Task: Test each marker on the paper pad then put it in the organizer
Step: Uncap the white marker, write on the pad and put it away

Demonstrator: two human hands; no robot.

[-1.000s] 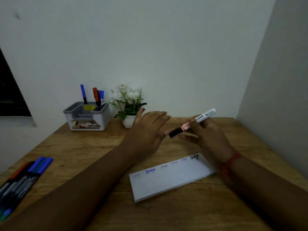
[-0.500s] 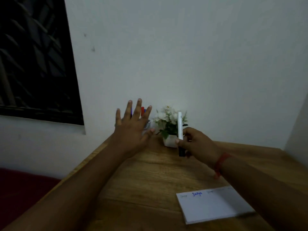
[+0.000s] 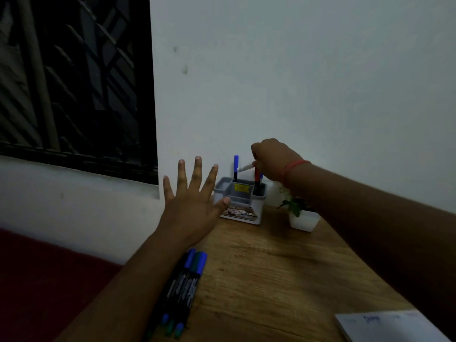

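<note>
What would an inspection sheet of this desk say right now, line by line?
Surface: wooden table, dimly lit.
Job's things: grey organizer by the wall, markers standing in it; loose markers near the left edge; paper pad at lower right, with scribbles.
Clutter: small potted plant beside the organizer.
Hands: left hand spread, holding nothing; right hand grips a white marker above the organizer.
Cables: nothing seen.
Surroundings: pale wall, dark window at left.

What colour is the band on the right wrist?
The band on the wrist behind the right hand is red-orange, seen in the head view.
</note>
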